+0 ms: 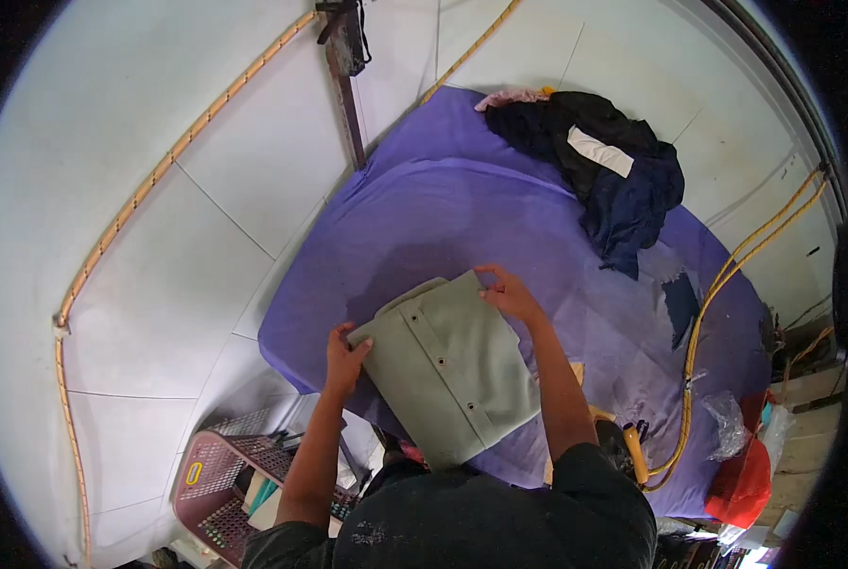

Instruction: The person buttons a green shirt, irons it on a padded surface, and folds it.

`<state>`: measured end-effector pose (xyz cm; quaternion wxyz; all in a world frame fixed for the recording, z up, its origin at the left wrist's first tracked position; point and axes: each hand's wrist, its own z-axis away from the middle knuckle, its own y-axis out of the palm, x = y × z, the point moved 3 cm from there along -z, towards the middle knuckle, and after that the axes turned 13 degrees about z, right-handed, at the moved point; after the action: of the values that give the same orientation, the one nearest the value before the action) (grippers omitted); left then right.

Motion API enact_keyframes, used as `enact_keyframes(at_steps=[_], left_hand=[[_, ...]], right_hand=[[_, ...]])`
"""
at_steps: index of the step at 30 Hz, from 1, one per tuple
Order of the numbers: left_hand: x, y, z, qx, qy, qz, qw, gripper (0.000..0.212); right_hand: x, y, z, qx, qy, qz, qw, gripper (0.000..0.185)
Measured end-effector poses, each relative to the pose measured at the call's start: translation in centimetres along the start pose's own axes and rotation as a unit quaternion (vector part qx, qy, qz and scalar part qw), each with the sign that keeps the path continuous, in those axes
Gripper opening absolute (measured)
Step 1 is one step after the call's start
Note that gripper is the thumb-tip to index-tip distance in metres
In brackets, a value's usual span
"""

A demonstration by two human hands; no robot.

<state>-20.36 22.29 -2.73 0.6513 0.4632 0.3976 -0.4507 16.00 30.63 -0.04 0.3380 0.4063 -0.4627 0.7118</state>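
Note:
A folded piece of grey-green sheet material (459, 370), smooth like vinyl or canvas, lies at an angle before me on a purple cloth (424, 220). Along it runs a seamed strip with 3 dark metal eyelets (441, 361). My left hand (346, 359) grips its left far corner between thumb and fingers. The right far corner is pinched in my right hand (508, 291). Another layer of the same colour shows past the far edge. The near end reaches my shirt.
Dark clothes (609, 163) with a pale strip are heaped at the far right. A pink plastic basket (210, 484) of mixed items stands lower left. Yellow rope (694, 341) hangs at the right, near a yellow-handled tool (635, 455) and red cloth (744, 476). A metal post (346, 99) rises beyond.

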Motion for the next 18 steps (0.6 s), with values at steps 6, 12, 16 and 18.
enact_keyframes(at_steps=[6, 12, 16, 18], left_hand=[[-0.3, 1.7, -1.2, -0.029, 0.137, -0.221, 0.965, 0.046], [-1.9, 10.3, 0.7, 0.172, 0.326, -0.395, 0.841, 0.052], [2.7, 18.8, -0.7, 0.269, 0.301, -0.507, 0.761, 0.062], [3.2, 21.0, -1.7, 0.274, 0.273, -0.545, 0.744, 0.068]], right_hand=[[-2.2, 0.0, 0.3, -0.229, -0.009, 0.296, 0.927, 0.036], [-4.2, 0.1, 9.0, -0.297, 0.062, 0.268, 0.915, 0.035], [-5.0, 2.5, 12.3, -0.278, 0.067, 0.298, 0.911, 0.039], [-3.6, 2.3, 13.0, -0.257, 0.093, 0.283, 0.919, 0.042]])
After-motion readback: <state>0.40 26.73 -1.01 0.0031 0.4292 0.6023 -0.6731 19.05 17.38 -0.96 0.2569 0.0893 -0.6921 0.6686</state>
